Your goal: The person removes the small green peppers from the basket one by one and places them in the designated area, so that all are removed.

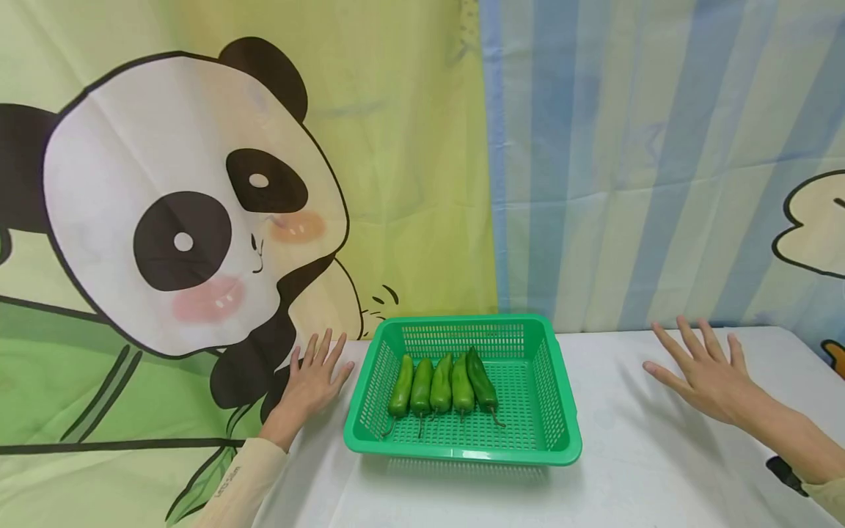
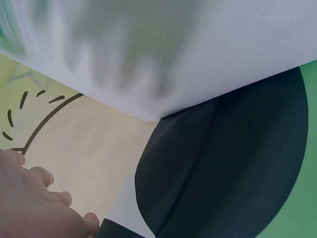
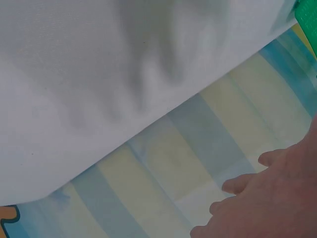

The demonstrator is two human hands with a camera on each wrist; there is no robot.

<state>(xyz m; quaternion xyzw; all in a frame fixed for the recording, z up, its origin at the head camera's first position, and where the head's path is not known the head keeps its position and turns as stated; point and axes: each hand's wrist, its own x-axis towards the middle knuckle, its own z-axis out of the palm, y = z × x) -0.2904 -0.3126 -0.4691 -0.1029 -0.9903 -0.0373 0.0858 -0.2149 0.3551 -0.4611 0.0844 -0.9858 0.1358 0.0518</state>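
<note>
A green plastic basket (image 1: 564, 433) with slotted walls stands on the white table. Several green peppers (image 1: 441, 385) lie side by side in its left and middle part, stems toward the front. My left hand (image 1: 313, 385) is spread to the left of the basket, fingers straight, holding nothing. On the other side, well apart from the basket, my right hand (image 1: 713, 378) is spread over the table with a shadow below it. Both wrist views show the hands' fingers at a lower corner with nothing in them.
The white table (image 1: 620, 469) ends at a back edge against a hanging cloth (image 1: 409, 183) with a panda print and blue stripes. A dark strap piece (image 1: 785, 475) shows at the right wrist. The basket's green corner (image 3: 308, 25) appears in the right wrist view.
</note>
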